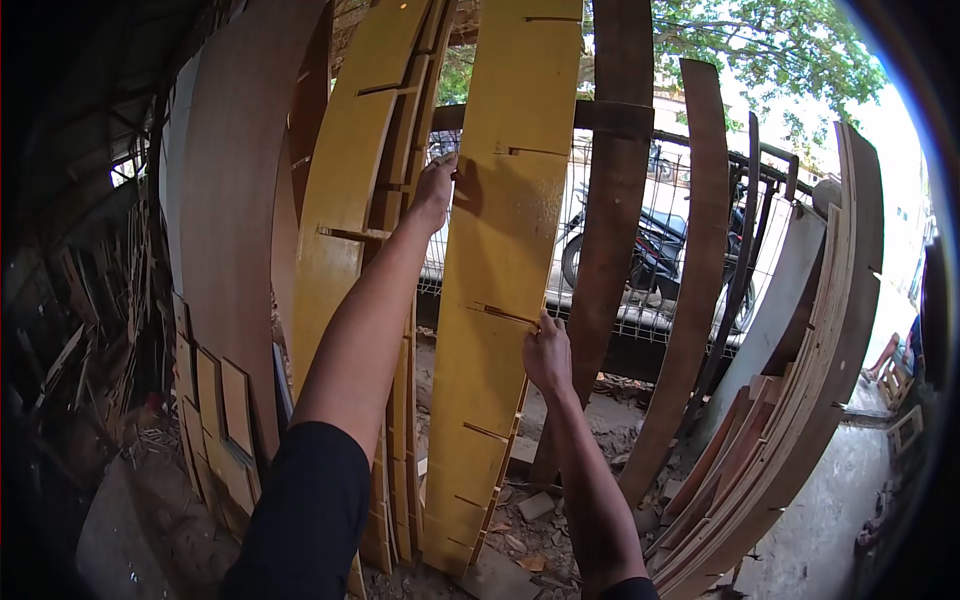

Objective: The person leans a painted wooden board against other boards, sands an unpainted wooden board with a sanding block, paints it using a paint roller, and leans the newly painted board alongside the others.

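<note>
A tall yellow board (505,235) with short slots cut into it stands upright in front of me. My left hand (436,188) is closed on its left edge in the upper part, fingers partly behind the board. Lower down, my right hand (548,352) grips the right edge beside one of the slots, its fingertips mostly hidden. Just left of it, more yellow slotted boards (345,190) lean in a stack, close to my left forearm.
Wide brown panels (232,190) lean at the left. Dark planks (612,210) stand before a wire fence, with a motorcycle (650,240) beyond. Curved-looking stacked boards (800,370) lean at the right. Rubble and leaves (535,535) cover the ground. A person's arm (885,355) shows far right.
</note>
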A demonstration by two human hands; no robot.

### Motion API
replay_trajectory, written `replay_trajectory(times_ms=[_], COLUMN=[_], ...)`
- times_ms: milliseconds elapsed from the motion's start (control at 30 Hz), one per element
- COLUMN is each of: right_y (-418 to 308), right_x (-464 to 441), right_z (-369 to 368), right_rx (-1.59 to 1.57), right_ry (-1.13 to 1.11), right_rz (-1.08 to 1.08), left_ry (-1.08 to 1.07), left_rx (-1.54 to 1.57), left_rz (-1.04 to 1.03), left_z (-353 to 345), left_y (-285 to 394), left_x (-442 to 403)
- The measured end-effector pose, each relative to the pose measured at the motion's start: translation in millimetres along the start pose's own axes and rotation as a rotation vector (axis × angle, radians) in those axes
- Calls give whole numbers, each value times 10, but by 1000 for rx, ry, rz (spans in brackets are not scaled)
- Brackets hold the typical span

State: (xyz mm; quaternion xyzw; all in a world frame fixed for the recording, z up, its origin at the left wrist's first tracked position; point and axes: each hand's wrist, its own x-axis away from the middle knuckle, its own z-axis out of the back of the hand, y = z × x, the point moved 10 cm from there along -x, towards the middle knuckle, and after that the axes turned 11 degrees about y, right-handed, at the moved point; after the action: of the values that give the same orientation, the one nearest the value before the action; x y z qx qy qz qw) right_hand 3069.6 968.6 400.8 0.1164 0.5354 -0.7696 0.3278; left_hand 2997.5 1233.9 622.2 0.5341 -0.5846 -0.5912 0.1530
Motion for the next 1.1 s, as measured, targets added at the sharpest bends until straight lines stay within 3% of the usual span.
replay_trajectory(times_ms=[200, 233, 333, 400, 467, 500, 533, 567, 600, 633, 667, 733, 767, 800, 833, 867, 900, 933, 1000, 1033, 1100], right_y=[-101, -70, -76, -57, 248, 361, 486, 654, 862, 1012, 1240, 3000, 3291, 3393, 3470, 3480, 3429, 3330, 3107, 2935, 2638], right_x=[84, 82, 176, 207, 230, 295, 361, 470, 591, 856, 1198, 1966, 2521, 3169, 3857, 4531, 5211, 5877, 7023, 7477, 8159], right_z=[39, 27, 94, 75, -175, -168, -176, -180, -215, -348, -415, -937, -969, -974, -984, -1012, -1030, -1033, -978, -981, -1132], right_rx=[-64, -43, 12, -39, -71, -113, -176, -248, -330, -385, -573, -329, -173, -36, 87, 191, 274, 343, 418, 431, 393], right_ry=[-12, 6, 137, 138, 83, 67, 41, 10, -18, -181, -163, -325, -375, -453, -543, -655, -784, -927, -1191, -1294, -1414], right_rz=[64, 57, 58, 33, 92, 108, 127, 138, 143, 8, -151, -305, -293, -274, -241, -204, -153, -92, 45, 108, 224], left_ry=[1, -50, -11, -122, -384, -427, -459, -424, -412, -385, -599, -672, -668, -765, -692, -581, -516, -314, -7, 114, 468], left_rx=[-65, -44, -53, -151, -87, -274, -455, -150, -284, -416, -341, -623, -643, -739, -660, -585, -664, -566, -697, -869, -923], left_rz=[-33, -133, -78, -122, -95, -211, -337, -288, -420, -554, 70, 240, 277, 308, 590, 709, 562, 614, 675, 262, 639], left_z=[26, 18, 194, 152, 104, 176, 242, 372, 557, 736, 959, 1537, 1893, 2237, 2644, 3016, 3507, 3989, 4876, 5354, 6135], left_y=[35, 91, -114, 182, -270, -301, -310, -606, -661, -707, -825, -1033, -1434, -1371, -1108, -993, -1367, -1151, -918, -965, -538], left_x=[144, 113, 231, 898, 1107, 1471, 1863, 2191, 2677, 3170, 3649, 4600, 5084, 5537, 6014, 6464, 6981, 7406, 8328, 8936, 10005])
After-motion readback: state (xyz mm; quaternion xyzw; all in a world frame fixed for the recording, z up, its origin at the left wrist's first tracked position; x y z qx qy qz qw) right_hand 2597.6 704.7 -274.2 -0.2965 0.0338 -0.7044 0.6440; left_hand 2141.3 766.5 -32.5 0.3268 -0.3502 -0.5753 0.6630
